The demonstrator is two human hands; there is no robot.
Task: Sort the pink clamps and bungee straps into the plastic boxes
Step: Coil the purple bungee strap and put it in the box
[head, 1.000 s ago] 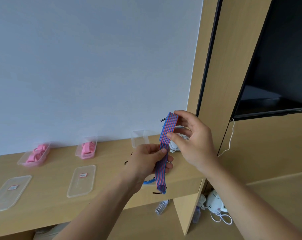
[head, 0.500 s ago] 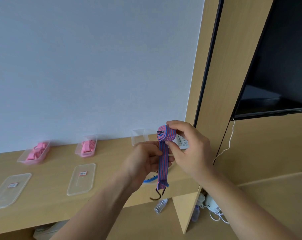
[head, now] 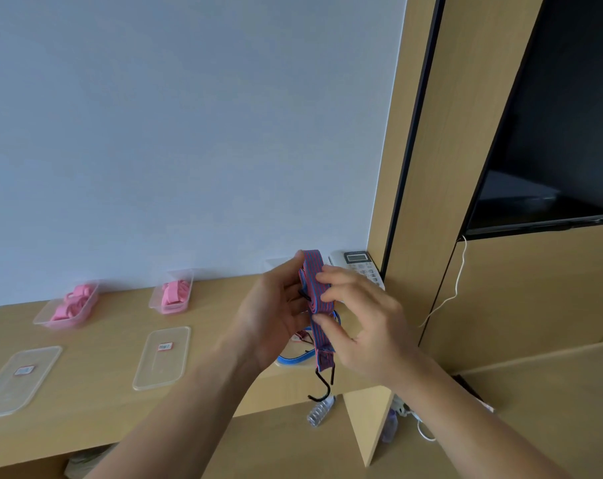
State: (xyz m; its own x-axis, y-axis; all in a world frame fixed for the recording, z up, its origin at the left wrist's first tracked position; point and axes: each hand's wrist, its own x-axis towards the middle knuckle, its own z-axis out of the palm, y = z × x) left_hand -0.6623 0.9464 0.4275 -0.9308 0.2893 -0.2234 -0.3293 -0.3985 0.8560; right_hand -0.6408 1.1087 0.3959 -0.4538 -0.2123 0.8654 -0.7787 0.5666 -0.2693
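Red-labelled clear lids (head: 162, 357), writing unreadable; striped bungee strap (head: 314, 288) in both hands.

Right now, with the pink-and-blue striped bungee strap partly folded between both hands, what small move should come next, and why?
Probably one more fold: bring the hanging tail with its black metal hook up into the bundle. The left hand backs the folded pink-and-blue striped bungee strap while the right hand pinches it, yet the tail dangles loose below, too long for a clear plastic box.
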